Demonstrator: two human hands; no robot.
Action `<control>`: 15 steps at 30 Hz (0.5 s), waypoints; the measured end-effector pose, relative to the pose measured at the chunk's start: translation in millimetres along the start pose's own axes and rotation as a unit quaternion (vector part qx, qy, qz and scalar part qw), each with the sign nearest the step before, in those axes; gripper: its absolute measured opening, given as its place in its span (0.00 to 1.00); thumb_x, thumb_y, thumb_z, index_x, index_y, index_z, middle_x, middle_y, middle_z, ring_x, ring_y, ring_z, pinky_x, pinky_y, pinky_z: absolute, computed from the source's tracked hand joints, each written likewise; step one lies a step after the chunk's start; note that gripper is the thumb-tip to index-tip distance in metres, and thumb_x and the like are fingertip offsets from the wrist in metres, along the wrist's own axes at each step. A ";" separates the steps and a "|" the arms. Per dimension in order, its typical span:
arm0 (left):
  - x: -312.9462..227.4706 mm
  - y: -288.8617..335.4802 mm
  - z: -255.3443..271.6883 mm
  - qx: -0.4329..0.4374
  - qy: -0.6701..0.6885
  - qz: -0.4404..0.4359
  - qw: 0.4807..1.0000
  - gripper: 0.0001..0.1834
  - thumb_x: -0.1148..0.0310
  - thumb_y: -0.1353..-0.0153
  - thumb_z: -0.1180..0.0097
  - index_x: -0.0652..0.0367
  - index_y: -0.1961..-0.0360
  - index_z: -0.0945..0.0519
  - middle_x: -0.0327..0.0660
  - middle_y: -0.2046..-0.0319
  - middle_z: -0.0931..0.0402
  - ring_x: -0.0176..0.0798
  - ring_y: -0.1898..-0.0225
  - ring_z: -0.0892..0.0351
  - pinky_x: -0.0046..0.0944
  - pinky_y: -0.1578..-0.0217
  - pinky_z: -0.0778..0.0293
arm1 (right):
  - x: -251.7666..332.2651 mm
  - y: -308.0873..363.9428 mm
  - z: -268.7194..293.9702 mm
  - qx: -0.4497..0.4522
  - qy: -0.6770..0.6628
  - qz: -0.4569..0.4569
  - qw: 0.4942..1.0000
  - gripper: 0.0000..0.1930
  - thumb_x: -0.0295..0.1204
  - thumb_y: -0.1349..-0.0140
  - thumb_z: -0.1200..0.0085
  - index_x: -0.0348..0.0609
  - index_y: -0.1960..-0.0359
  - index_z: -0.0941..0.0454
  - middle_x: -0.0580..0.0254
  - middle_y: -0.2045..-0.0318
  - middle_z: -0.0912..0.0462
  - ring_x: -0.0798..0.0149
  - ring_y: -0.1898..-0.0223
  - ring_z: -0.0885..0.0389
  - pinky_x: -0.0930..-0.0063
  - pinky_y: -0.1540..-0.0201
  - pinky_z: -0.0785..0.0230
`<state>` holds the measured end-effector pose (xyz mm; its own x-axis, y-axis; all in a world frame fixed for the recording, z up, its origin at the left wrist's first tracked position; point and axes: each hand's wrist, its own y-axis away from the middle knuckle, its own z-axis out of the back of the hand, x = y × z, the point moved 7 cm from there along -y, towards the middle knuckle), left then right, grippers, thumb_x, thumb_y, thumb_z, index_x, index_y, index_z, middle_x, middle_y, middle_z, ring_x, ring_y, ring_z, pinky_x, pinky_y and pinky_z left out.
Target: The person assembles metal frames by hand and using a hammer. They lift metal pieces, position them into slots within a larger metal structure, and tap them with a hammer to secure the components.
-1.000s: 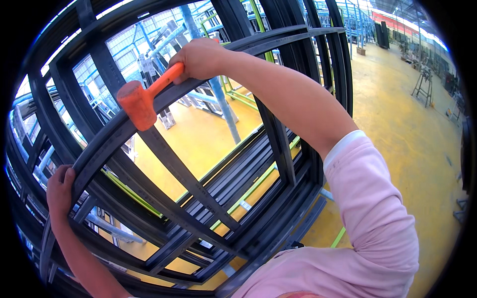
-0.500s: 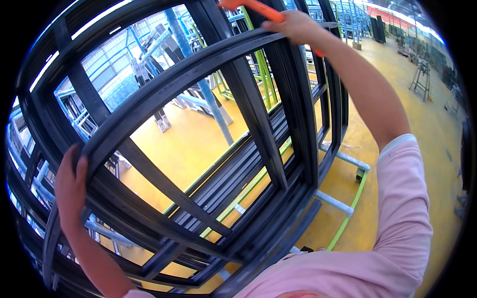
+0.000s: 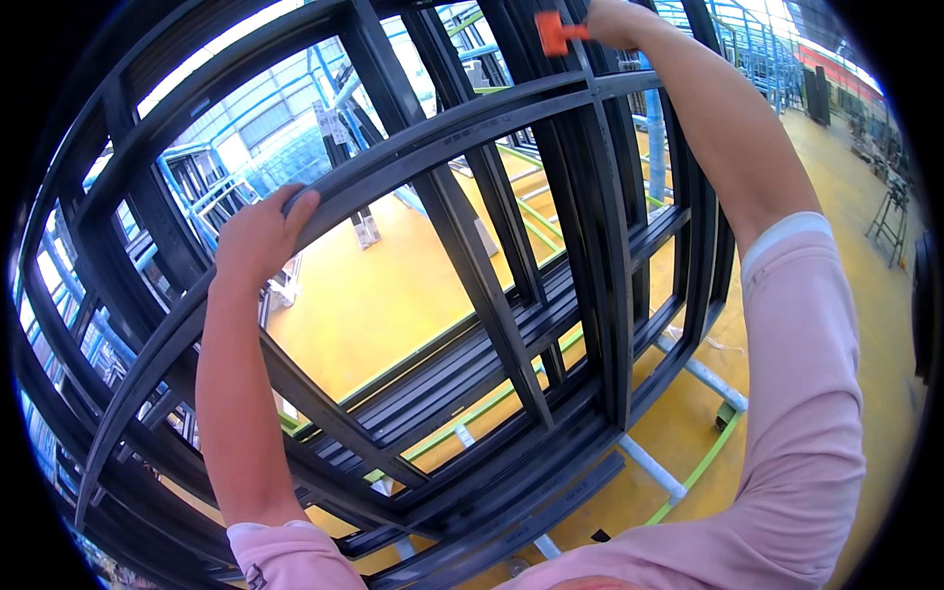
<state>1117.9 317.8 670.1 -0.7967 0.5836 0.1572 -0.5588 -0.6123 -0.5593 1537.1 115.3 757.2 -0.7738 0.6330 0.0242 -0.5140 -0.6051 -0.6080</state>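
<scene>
A long dark grey metal bar crosses in front of a stack of dark metal frames, bowed by the lens from lower left to upper right. My left hand is wrapped over this bar left of the middle, thumb on the near side and fingers mostly hidden behind. Near the bar's right part, at the top edge of the view, my right hand grips an orange mallet by its handle. The mallet's head points left, just above the bar near an upright. Part of the right hand is cut off by the picture's edge.
Light-blue wrapped supports and a green rail carry the frames over a yellow floor. Blue racks stand behind at the right. A trestle-like metal stand is at far right. Several dark profiles lie low behind the frames.
My left hand has moved right and up along the bar. My right hand has shifted right and up with the mallet, whose head has turned. The view has shifted slightly.
</scene>
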 end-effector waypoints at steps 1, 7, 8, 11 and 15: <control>-1.2 -1.8 -2.4 0.002 -0.004 0.001 1.000 0.34 0.36 0.29 0.64 0.47 0.38 0.22 0.54 0.53 0.16 0.58 0.49 0.18 0.52 0.46 0.26 | -0.4 -10.4 -10.5 0.023 0.060 0.053 0.996 0.27 0.51 0.34 0.44 0.33 0.57 0.15 0.43 0.58 0.13 0.45 0.55 0.14 0.54 0.53 0.23; 4.9 1.4 -4.0 0.018 0.000 0.025 1.000 0.34 0.35 0.29 0.63 0.46 0.38 0.22 0.53 0.53 0.16 0.57 0.48 0.18 0.52 0.45 0.26 | -11.4 -34.1 -31.6 0.044 0.002 0.032 0.999 0.23 0.47 0.36 0.44 0.34 0.61 0.14 0.45 0.61 0.13 0.46 0.58 0.14 0.54 0.57 0.24; -2.2 -1.3 -6.9 0.025 0.009 0.030 0.999 0.34 0.35 0.30 0.62 0.46 0.39 0.21 0.53 0.53 0.16 0.57 0.48 0.18 0.52 0.45 0.26 | -20.3 -46.0 -49.9 0.060 0.046 0.065 0.995 0.20 0.43 0.37 0.45 0.35 0.61 0.13 0.44 0.61 0.13 0.46 0.59 0.14 0.54 0.57 0.24; -1.2 -1.3 -6.4 0.005 0.004 0.012 1.000 0.33 0.36 0.30 0.61 0.47 0.39 0.20 0.53 0.54 0.16 0.57 0.49 0.18 0.51 0.46 0.26 | -17.6 -59.4 -55.7 0.082 0.146 0.112 0.979 0.14 0.31 0.41 0.47 0.41 0.60 0.12 0.45 0.60 0.13 0.46 0.58 0.14 0.54 0.58 0.23; -0.2 -4.0 -9.2 0.024 0.022 0.013 0.999 0.33 0.38 0.29 0.61 0.49 0.40 0.19 0.53 0.55 0.16 0.57 0.50 0.18 0.50 0.46 0.26 | -31.2 -52.1 -65.0 0.002 0.054 0.105 0.993 0.16 0.31 0.40 0.46 0.46 0.52 0.14 0.47 0.62 0.13 0.48 0.60 0.14 0.56 0.58 0.23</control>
<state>1122.4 325.1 664.8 -0.8011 0.5889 0.1072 -0.5492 -0.6519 -0.5229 1612.1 158.5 736.5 -0.8200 0.5407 -0.1875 -0.3478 -0.7310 -0.5871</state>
